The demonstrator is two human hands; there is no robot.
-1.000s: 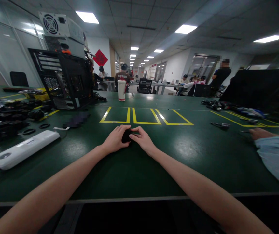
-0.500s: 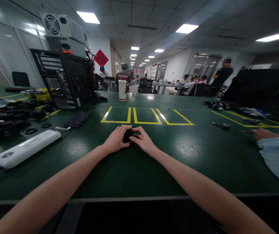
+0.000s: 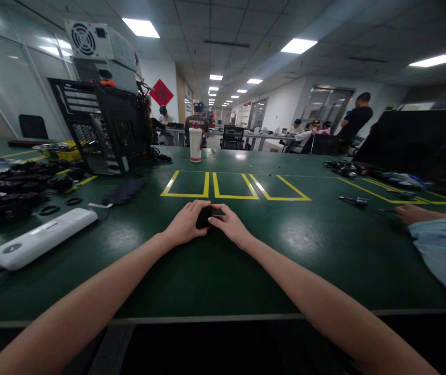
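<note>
A small black object [image 3: 203, 217] is held between my two hands, low over the green table [image 3: 223, 271]; its kind is not clear, and much of it is covered by fingers. My left hand [image 3: 187, 223] is closed around its left side, fingers over the top and thumb below. My right hand [image 3: 228, 223] pinches its right side with thumb and fingers. Just beyond my hands lie yellow tape outlines [image 3: 236, 197] on the tabletop.
To the left are a white power strip [image 3: 43, 237], black rings [image 3: 49, 210], a heap of black parts [image 3: 8, 187] and an open computer case [image 3: 105, 125]. A white cup [image 3: 195, 145] stands behind. A co-worker's hand [image 3: 416, 213] and metal tool [image 3: 354, 201] are at right.
My hands and the black object stay almost still; the right thumb shifts very slightly. At right, the co-worker's hand has moved a little to the left.
</note>
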